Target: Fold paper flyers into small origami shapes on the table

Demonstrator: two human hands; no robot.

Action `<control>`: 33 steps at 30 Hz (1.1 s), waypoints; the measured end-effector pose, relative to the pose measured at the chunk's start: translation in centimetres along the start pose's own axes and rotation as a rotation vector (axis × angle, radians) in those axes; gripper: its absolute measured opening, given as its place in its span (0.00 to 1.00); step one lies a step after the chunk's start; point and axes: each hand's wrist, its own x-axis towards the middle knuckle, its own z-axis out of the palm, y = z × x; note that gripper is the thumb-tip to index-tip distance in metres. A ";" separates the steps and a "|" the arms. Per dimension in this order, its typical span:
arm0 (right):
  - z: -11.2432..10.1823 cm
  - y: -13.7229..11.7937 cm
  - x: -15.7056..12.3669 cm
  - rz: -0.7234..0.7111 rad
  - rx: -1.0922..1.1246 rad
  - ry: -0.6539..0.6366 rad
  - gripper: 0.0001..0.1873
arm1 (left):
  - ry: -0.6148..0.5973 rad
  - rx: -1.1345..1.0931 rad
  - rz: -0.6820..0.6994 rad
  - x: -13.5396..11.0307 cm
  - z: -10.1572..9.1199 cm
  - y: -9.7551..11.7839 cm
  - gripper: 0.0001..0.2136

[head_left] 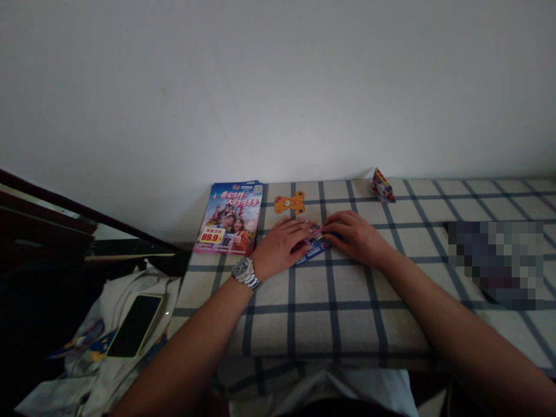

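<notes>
My left hand (282, 246), with a metal watch on its wrist, lies flat on a small folded piece of colourful paper (313, 250) on the checked tablecloth (330, 301). My right hand (354, 234) presses on the same paper from the right, fingers stretched and resting on it. Most of the paper is hidden under both hands; a blue corner shows between them. An orange bear-shaped cut-out (289, 203) lies just beyond my left hand.
A stack of colourful leaflets (230, 217) lies at the table's far left corner. A folded paper shape (382, 186) stands near the wall. A phone (135, 324) rests on white cloth left of the table. A blurred patch (495, 263) covers something at right.
</notes>
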 end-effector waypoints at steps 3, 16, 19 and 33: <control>0.1 0.1 0.0 -0.026 0.038 -0.013 0.11 | -0.015 -0.008 0.007 0.0 0.1 -0.1 0.14; 0.3 0.0 0.3 -0.010 0.101 -0.001 0.10 | 0.066 0.015 0.012 0.2 -0.3 -0.5 0.14; 0.5 0.3 0.4 0.031 0.119 0.024 0.08 | 0.073 -0.010 0.039 0.2 0.0 -0.5 0.14; 0.5 0.8 0.2 0.002 0.091 0.031 0.09 | 0.089 0.004 0.084 0.2 0.4 -0.7 0.16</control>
